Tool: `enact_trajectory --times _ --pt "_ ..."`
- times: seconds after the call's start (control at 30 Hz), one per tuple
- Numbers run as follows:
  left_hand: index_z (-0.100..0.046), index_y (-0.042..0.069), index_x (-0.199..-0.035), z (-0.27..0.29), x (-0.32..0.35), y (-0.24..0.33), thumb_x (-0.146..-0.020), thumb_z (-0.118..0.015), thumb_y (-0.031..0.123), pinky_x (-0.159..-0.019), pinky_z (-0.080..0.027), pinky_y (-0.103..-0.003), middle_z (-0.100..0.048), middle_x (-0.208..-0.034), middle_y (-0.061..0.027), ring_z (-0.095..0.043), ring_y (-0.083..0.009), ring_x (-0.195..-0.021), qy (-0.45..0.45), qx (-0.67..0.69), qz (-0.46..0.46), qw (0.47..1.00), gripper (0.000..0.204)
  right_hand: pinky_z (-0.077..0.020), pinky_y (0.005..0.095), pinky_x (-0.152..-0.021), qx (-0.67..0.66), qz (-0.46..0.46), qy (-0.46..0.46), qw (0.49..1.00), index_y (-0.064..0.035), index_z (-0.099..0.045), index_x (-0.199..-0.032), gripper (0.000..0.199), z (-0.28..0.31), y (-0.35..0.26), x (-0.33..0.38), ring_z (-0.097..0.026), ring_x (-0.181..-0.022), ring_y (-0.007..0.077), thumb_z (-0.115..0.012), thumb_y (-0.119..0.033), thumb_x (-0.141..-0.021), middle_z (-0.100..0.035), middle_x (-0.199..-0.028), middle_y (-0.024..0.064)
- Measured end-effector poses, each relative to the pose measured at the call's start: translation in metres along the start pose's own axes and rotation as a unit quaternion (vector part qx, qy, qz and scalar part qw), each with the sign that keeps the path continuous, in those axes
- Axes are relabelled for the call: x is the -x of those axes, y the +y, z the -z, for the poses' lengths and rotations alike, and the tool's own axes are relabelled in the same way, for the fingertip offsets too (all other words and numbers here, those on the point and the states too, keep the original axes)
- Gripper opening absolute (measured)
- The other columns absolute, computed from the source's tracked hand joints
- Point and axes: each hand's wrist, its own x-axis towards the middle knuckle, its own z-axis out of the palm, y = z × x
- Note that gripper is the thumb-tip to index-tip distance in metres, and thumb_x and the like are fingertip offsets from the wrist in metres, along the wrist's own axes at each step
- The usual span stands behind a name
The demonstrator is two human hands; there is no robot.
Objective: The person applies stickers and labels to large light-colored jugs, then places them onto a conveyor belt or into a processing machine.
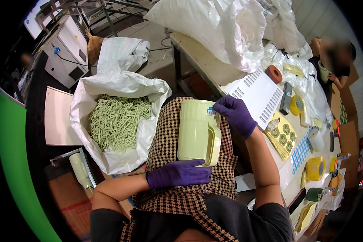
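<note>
On the lap (163, 139), the pale green jug (194, 131) rests against the left hand (179, 174), whose grip I cannot tell; the right hand (237, 116) pinches a small label (211, 111) near the rim (193, 101). Labelling seems in hand; next calls for careful pressing.

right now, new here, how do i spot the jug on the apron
Find the open white sack of green pieces; just right of it is a checkered apron. On it rests a pale green jug with a side handle. Unlike the pale green container at lower left, it shows a blue-and-white label beside the right hand.
</note>
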Motion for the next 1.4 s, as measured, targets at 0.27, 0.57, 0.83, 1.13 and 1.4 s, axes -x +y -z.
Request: enact_trajectory --times 0.27,0.57,0.83,1.13,1.4 --pt "-0.056 0.028 -0.142 0.03 -0.012 -0.007 -0.095 -0.056 0.017 -0.114 -0.043 -0.042 -0.059 -0.144 0.0045 -0.056 -0.0097 -0.133 -0.045 -0.006 -0.008 0.999 0.048 -0.0497 0.0308 -0.071 -0.051 0.027 0.162 0.985 0.0034 -0.054 -0.117 0.046 -0.012 0.038 -0.02 -0.054 -0.077 0.0136 -0.08 -0.022 -0.087 -0.056 -0.091 0.0057" --pt "-0.055 0.0 -0.137 0.122 0.039 -0.082 -0.1 -0.056 0.037 -0.115 -0.043 -0.05 -0.047 -0.152 -0.0222 -0.052 -0.0361 -0.136 0.561 0.551 0.172 0.593 0.052 -0.0499 0.0287 -0.092 -0.118 0.156 0.247 0.949 -0.0014 -0.054 -0.135 0.046 -0.01 0.068 0.095 -0.057 -0.104 0.014 -0.062 0.003 -0.09 -0.058 -0.112 0.0065" --pt "-0.062 -0.002 -0.127 0.003 0.011 -0.149 -0.1 -0.051 0.028 -0.098 -0.051 -0.035 -0.069 -0.116 -0.0113 -0.066 -0.0237 -0.106 0.312 0.686 0.362 0.549 0.042 -0.0412 0.0481 -0.113 0.198 0.336 0.077 0.917 0.0004 -0.048 -0.147 0.08 -0.05 0.054 0.151 -0.048 -0.137 0.0455 -0.081 -0.008 -0.075 -0.046 -0.148 0.0293" --pt "-0.054 0.005 -0.139 0.049 -0.005 -0.101 -0.092 -0.068 0.032 -0.111 -0.039 -0.047 -0.06 -0.137 -0.0138 -0.053 -0.0353 -0.131 0.227 -0.021 0.299 0.927 0.056 -0.0564 0.0407 -0.094 0.32 0.277 0.217 0.88 0.0009 -0.054 -0.141 0.06 -0.079 0.072 0.133 -0.062 -0.123 0.042 -0.071 -0.005 -0.084 -0.058 -0.137 0.027" --pt "-0.071 0.015 -0.123 0.04 0.025 0.018 -0.095 -0.067 0.02 -0.128 -0.012 -0.044 -0.052 -0.152 -0.001 -0.019 -0.0234 -0.153 0.073 0.19 0.143 0.969 0.028 -0.0586 0.0384 -0.084 0.36 0.256 0.199 0.875 -0.0019 -0.051 -0.144 0.066 -0.088 0.072 0.148 -0.062 -0.123 0.0407 -0.068 0.003 -0.081 -0.055 -0.14 0.025"
